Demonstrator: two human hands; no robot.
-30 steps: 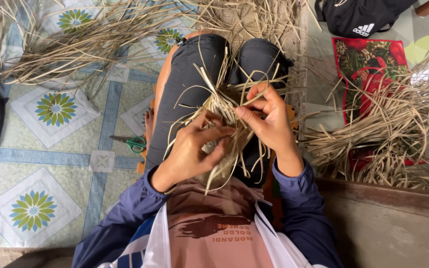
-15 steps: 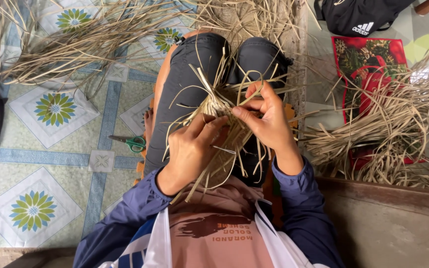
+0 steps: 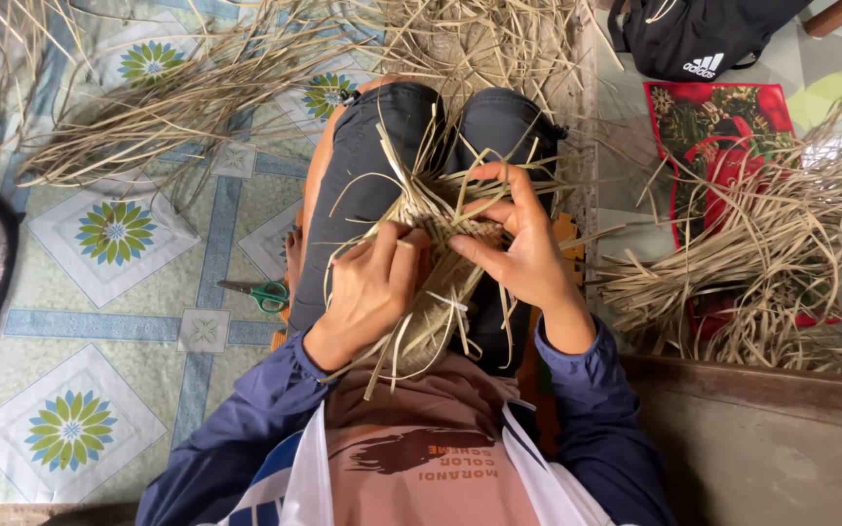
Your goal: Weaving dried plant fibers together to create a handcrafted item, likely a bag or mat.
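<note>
1. Head view, largest first: loose dried straw (image 3: 197,97) lies heaped across the upper left and top of the frame on the patterned floor mat (image 3: 99,292); a second heap of straw (image 3: 772,263) fills the right side, lying over a red printed bag (image 3: 723,127). A black bag (image 3: 704,34) sits at the upper right corner.
2. The person sits with dark-trousered legs running up the centre; the half-woven straw piece (image 3: 436,292) rests in the lap at centre frame, with loose strand ends fanning out above and below.
3. Step in hand, as judged: weaving strands into the upper edge of the piece.
4. Left hand (image 3: 372,292) is closed on the woven body, thumb and fingers pressing it just left of centre.
5. Right hand (image 3: 523,248) is pinched on a strand at the top edge, forefinger arched over it.
6. Next move, as judged, calls for drawing the pinched strand snug across its neighbours while the left hand pins the weave flat.
7. Green-handled scissors (image 3: 260,292) lie on the mat at left of the thigh, untouched.
8. Against the frame half a second ago: the left hand has shifted up toward the weaving edge, and the camera has tipped slightly, so the floor pattern sits lower in frame.
</note>
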